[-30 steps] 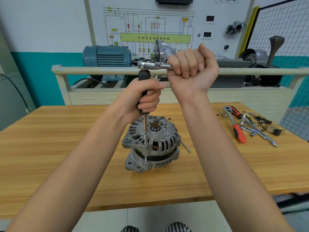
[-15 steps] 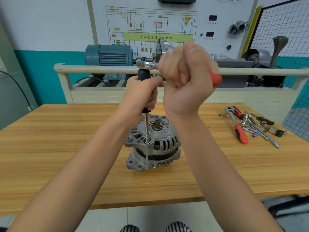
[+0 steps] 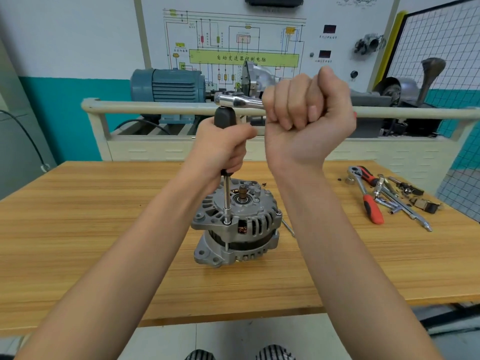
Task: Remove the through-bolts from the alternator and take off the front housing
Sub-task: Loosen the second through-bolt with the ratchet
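Observation:
A silver alternator (image 3: 237, 224) stands upright in the middle of the wooden table (image 3: 104, 229), shaft end up. A long extension bar (image 3: 227, 196) runs straight down onto a through-bolt (image 3: 227, 222) at the front housing's near rim. My left hand (image 3: 223, 149) grips the bar's black handle. A chrome ratchet (image 3: 239, 100) sits on top of that handle, and my right hand (image 3: 306, 118) holds the ratchet's handle in a fist. Part of a loose bolt (image 3: 287, 227) lies on the table just right of the alternator, behind my right forearm.
A red-handled ratchet (image 3: 368, 198), sockets, extension bars and small parts (image 3: 405, 201) lie at the table's right. Behind the table runs a railed bench (image 3: 155, 107) with a blue motor (image 3: 168, 85) and a wiring-diagram board (image 3: 233, 42).
My right hand swung the ratchet handle toward me half a second ago and has now swung it back to the right. My left hand stays on the bar's handle.

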Demonstrator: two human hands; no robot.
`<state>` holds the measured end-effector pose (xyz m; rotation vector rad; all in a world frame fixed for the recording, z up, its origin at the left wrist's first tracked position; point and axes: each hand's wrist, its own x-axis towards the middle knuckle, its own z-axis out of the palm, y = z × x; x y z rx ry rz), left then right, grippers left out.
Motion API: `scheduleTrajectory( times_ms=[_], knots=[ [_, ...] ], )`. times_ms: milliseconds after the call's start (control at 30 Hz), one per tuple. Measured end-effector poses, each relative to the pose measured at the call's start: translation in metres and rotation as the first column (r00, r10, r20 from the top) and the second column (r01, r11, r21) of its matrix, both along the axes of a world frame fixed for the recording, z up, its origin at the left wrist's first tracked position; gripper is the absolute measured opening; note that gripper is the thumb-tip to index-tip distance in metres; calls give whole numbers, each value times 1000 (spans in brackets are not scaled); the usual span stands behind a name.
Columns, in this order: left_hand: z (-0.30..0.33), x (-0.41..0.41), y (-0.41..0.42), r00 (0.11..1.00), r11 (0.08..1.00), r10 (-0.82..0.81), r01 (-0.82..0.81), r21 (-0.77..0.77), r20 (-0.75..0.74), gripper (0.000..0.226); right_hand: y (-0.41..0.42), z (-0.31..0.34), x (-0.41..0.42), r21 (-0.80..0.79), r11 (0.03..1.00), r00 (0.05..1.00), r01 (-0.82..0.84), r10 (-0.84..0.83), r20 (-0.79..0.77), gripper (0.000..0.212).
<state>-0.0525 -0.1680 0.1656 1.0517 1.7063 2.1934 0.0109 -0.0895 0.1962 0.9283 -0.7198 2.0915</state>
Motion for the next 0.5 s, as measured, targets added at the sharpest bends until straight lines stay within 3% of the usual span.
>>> scheduleTrajectory(
  times_ms=[67, 133, 167, 233, 300, 400, 500],
  knots=[
    [1, 2, 2, 994, 995, 102, -101, 10, -41, 36, -18, -5, 4, 111, 939, 941, 327, -313, -128, 45],
    [5, 5, 2, 981, 990, 140, -140, 9, -136, 16, -35, -9, 7, 162, 774, 785, 612, -569, -245, 28],
    [5, 5, 2, 976, 991, 129, -130, 3, -177, 20, -40, -10, 8, 172, 719, 734, 673, -623, -269, 25],
    [4, 5, 0, 979, 991, 131, -130, 15, -154, 24, -39, -9, 7, 161, 722, 735, 673, -629, -253, 25],
    [1, 2, -2, 988, 995, 103, -102, 13, -113, 33, -27, -6, 5, 147, 839, 844, 524, -490, -218, 33],
    [-1, -1, -6, 992, 996, -85, 84, -10, -89, 40, 1, 2, 3, 101, 992, 995, 73, -65, -77, 51],
    [3, -3, -11, 971, 972, -233, 231, -32, -54, 34, 24, 5, -6, -153, 942, 944, -297, 314, 102, 50]
  ],
)
